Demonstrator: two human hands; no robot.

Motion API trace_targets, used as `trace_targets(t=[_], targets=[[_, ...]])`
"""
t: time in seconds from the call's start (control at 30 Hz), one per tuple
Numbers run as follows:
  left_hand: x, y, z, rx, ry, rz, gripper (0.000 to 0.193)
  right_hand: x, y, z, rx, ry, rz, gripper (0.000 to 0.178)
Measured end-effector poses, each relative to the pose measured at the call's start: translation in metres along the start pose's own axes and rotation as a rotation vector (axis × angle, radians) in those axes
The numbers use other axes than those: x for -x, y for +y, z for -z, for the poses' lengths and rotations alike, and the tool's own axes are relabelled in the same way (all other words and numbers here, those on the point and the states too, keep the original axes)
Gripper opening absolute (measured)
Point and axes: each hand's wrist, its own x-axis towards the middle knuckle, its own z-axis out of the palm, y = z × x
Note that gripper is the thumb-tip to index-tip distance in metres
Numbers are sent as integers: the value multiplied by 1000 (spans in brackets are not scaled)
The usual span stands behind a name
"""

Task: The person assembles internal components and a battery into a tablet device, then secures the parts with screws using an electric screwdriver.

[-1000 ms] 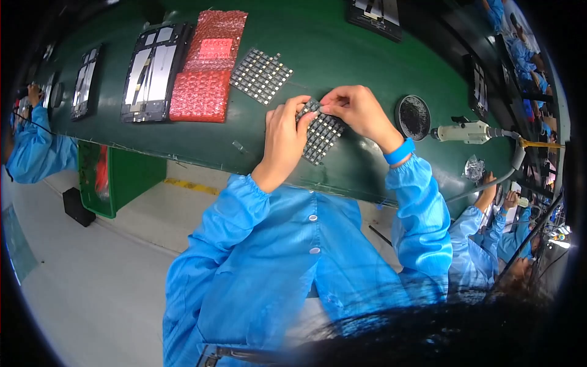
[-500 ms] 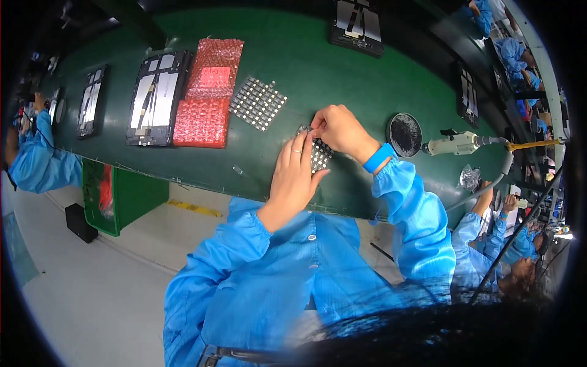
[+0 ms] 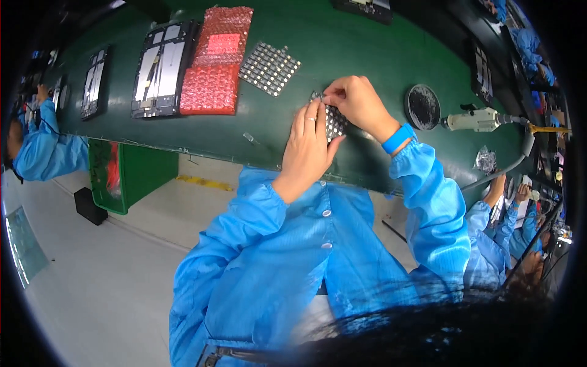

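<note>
A small sheet of dark pieces with pale dots (image 3: 335, 124) lies on the green workbench, partly covered by my hands. My left hand (image 3: 306, 139) rests over its left side, fingers stretched out, thumb at its near edge. At the far end of this sheet, the thumb and fingertips of my right hand (image 3: 358, 104) are pinched together. Whatever is between them is too small and hidden to make out. A larger matching sheet (image 3: 271, 68) lies to the far left of my hands.
Red bubble wrap (image 3: 211, 88) lies beside an opened tablet-like device (image 3: 161, 72); a similar device (image 3: 94, 82) is farther left. To the right are a round dish of tiny dark parts (image 3: 422, 107), a pale electric screwdriver (image 3: 472, 120) and a clear bag (image 3: 485, 160). A green bin (image 3: 150, 174) stands below the edge.
The whole view has shifted, so the bench things appear higher and farther right. Both hands keep nearly the same places on the small sheet, the right one still pinching at its far end.
</note>
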Motion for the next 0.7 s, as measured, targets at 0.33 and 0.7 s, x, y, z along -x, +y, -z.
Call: trace_targets(t=[0.33, 0.7], targets=[[10, -2, 1, 61, 21, 50, 79, -16, -27, -7, 12, -85, -150, 10], [0, 6, 13, -35, 162, 112, 87, -1, -9, 1, -28, 199, 34, 14]])
